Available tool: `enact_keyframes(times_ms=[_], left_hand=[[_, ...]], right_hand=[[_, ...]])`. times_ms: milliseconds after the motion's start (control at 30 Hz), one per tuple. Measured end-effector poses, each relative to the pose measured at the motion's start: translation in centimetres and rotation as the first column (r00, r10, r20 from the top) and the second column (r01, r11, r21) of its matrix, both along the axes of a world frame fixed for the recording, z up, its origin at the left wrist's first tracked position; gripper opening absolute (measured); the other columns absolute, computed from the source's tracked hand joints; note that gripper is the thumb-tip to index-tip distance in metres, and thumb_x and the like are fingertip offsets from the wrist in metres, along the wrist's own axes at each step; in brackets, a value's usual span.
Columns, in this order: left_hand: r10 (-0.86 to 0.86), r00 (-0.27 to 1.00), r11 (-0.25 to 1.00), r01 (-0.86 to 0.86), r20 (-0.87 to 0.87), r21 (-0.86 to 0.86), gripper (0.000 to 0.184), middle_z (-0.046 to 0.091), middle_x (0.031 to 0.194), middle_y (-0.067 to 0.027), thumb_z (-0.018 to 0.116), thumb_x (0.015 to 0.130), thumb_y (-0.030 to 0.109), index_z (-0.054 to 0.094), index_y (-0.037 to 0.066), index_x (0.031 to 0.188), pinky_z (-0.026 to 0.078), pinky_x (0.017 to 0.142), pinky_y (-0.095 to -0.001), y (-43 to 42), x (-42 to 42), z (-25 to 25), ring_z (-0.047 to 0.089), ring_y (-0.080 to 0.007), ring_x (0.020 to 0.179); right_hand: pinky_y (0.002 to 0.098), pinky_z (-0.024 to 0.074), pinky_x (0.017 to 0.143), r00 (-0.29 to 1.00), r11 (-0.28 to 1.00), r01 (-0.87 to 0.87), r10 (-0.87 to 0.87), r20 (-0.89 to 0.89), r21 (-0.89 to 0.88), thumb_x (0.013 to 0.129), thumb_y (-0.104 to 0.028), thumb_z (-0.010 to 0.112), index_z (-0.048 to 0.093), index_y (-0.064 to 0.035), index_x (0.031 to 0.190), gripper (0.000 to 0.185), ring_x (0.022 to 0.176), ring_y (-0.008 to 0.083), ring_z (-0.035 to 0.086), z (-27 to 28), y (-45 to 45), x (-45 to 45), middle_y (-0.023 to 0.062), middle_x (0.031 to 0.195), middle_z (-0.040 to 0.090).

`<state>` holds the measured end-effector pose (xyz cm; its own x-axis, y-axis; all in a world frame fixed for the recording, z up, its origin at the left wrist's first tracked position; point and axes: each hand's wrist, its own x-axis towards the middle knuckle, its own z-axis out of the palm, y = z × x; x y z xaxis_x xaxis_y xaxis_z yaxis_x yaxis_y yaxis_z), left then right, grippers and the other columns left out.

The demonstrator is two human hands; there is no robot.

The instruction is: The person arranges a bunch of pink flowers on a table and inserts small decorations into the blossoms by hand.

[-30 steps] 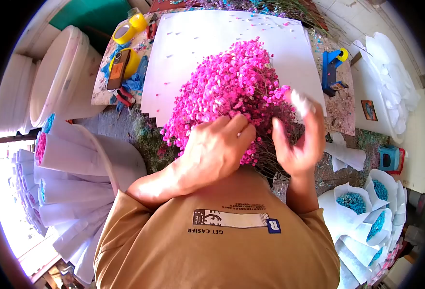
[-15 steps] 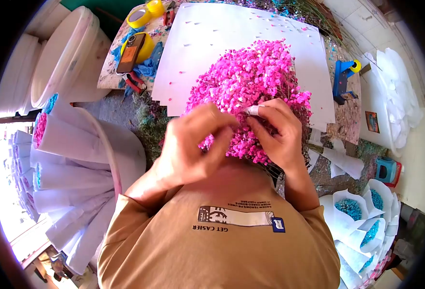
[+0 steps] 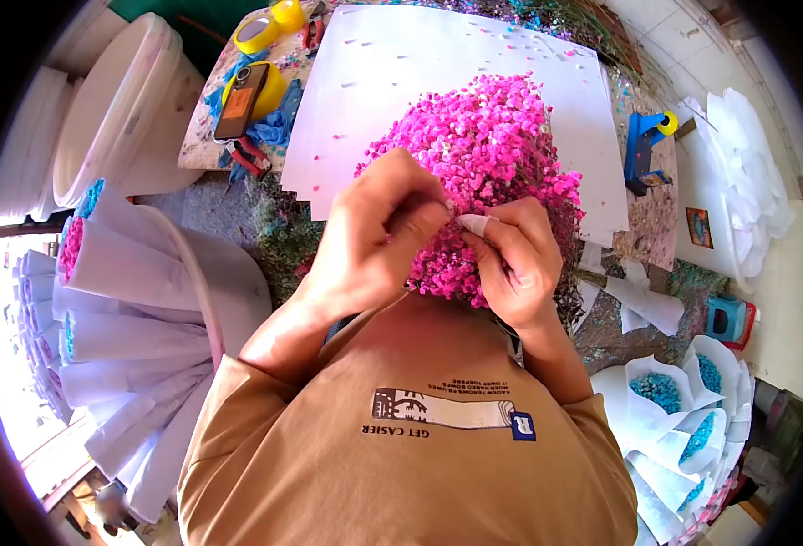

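Observation:
A large bunch of small pink flowers (image 3: 488, 136) leans over the near part of a stack of white paper sheets (image 3: 356, 100). My left hand (image 3: 374, 232) is at the left front of the bunch, fingers curled and pinched together among the blossoms; whatever is between the fingertips is too small to name. Close beside it, my right hand (image 3: 520, 259) has thumb and index finger pressed together at the flowers, with white tape round a fingertip. What it pinches cannot be made out. The stems are mostly hidden below the bunch.
A phone (image 3: 240, 102), yellow tape rolls (image 3: 256, 34) and red-handled pliers lie at the table's left. A blue tape dispenser (image 3: 640, 150) stands at the right. Wrapped bouquets fill a bin (image 3: 238, 287) at left; blue-flowered ones (image 3: 656, 391) stand at lower right.
Over the last second my right hand has come in from the right and closed at the flowers. My left hand lifted off the bunch, then returned near my right fingertips. The view has shifted.

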<state>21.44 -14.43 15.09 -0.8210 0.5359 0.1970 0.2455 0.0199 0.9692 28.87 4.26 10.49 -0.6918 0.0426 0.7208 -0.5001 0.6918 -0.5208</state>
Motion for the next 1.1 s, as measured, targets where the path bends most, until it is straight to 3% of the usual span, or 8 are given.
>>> enact_keyframes(times_ms=[167, 300, 433, 533, 767, 967, 1033, 1100], left_hand=[[-0.063, 0.939, 0.997, 0.041, 0.337, 0.071, 0.013, 0.052, 0.079, -0.0025, 0.069, 0.09, 0.002, 0.063, 0.0, 0.102, 0.042, 0.064, -0.0278, -0.9, -0.8, 1.5, 0.047, -0.0118, 0.07], [-0.168, 0.983, 0.966, 0.148, -0.078, -0.212, 0.017, 0.056, 0.081, -0.003, 0.071, 0.087, -0.002, 0.065, 0.001, 0.103, 0.045, 0.066, -0.0269, 0.1, -0.3, 1.3, 0.054, -0.0101, 0.076], [0.043, 0.992, 0.989, -0.059, 0.123, 0.133, 0.005, 0.059, 0.084, 0.0002, 0.067, 0.093, 0.0, 0.065, 0.0, 0.097, 0.047, 0.067, -0.027, -0.3, -0.5, 0.3, 0.055, -0.0072, 0.078], [0.0, 0.992, 1.0, -0.002, 0.129, 0.015, 0.007, 0.06, 0.083, -0.0027, 0.07, 0.091, 0.002, 0.065, -0.001, 0.096, 0.048, 0.066, -0.0293, -0.7, -1.5, 1.0, 0.058, -0.012, 0.075], [-0.055, 0.934, 0.948, -0.063, -0.354, -0.313, 0.015, 0.062, 0.088, -0.015, 0.073, 0.081, 0.002, 0.069, 0.001, 0.096, 0.052, 0.066, -0.0436, 0.6, -1.2, 0.5, 0.066, -0.0373, 0.077], [-0.001, 0.981, 0.983, -0.034, -0.193, -0.181, 0.007, 0.06, 0.083, -0.0077, 0.069, 0.088, 0.002, 0.065, 0.0, 0.093, 0.049, 0.069, -0.0335, -0.2, -0.9, 0.9, 0.062, -0.0216, 0.076], [-0.022, 0.952, 0.991, -0.019, 0.304, 0.131, 0.007, 0.057, 0.084, -0.001, 0.064, 0.098, 0.008, 0.062, 0.001, 0.097, 0.044, 0.07, -0.0266, -1.2, -1.0, 0.7, 0.053, -0.0105, 0.08], [-0.063, 0.953, 0.99, 0.023, 0.295, 0.138, 0.009, 0.058, 0.085, -0.0005, 0.063, 0.099, 0.01, 0.061, 0.001, 0.098, 0.043, 0.07, -0.0255, -2.1, -1.1, 0.8, 0.052, -0.009, 0.08]], right_hand=[[0.0356, 0.0399, 0.066, 0.998, 0.999, 0.013, -0.01, -0.062, 0.051, 0.067, 0.006, 0.079, 0.074, -0.0051, 0.093, 0.028, 0.072, 0.0231, 0.057, -0.1, 0.1, -0.3, 0.0039, 0.082, 0.061], [0.0355, 0.04, 0.067, 0.998, 0.997, 0.026, -0.021, -0.066, 0.071, 0.068, 0.006, 0.078, 0.074, -0.0062, 0.093, 0.028, 0.072, 0.0223, 0.057, -0.2, 0.0, -0.3, 0.0028, 0.082, 0.062], [0.0359, 0.0405, 0.068, 0.997, 0.997, 0.02, -0.015, -0.074, 0.069, 0.068, 0.005, 0.078, 0.074, -0.0062, 0.094, 0.029, 0.073, 0.0222, 0.058, -0.3, 0.0, -0.2, 0.0025, 0.082, 0.061], [0.0364, 0.0413, 0.07, 0.998, 0.996, 0.005, 0.0, -0.059, 0.084, 0.069, 0.004, 0.078, 0.074, -0.0064, 0.095, 0.028, 0.073, 0.0226, 0.057, -0.1, 0.1, -0.1, 0.0025, 0.083, 0.061], [0.037, 0.0423, 0.071, 0.998, 0.991, 0.004, 0.004, -0.066, 0.134, 0.072, 0.002, 0.078, 0.074, -0.0069, 0.095, 0.024, 0.074, 0.0229, 0.058, -0.3, 0.0, -0.2, 0.0028, 0.083, 0.061], [0.036, 0.0431, 0.07, 1.0, 1.0, 0.008, -0.008, -0.018, 0.016, 0.07, 0.006, 0.079, 0.074, -0.005, 0.093, 0.027, 0.074, 0.023, 0.059, -0.1, -0.1, -0.1, 0.0045, 0.082, 0.062], [0.0354, 0.0437, 0.069, 1.0, 0.998, 0.014, -0.013, 0.01, -0.063, 0.069, 0.008, 0.08, 0.074, -0.0042, 0.093, 0.027, 0.074, 0.0232, 0.059, -0.2, -0.2, 0.0, 0.0054, 0.082, 0.063], [0.034, 0.045, 0.068, 0.998, 0.99, 0.024, -0.016, 0.058, -0.138, 0.07, 0.009, 0.08, 0.074, -0.0031, 0.093, 0.027, 0.074, 0.0237, 0.059, -0.1, -0.2, 0.0, 0.007, 0.083, 0.064]])
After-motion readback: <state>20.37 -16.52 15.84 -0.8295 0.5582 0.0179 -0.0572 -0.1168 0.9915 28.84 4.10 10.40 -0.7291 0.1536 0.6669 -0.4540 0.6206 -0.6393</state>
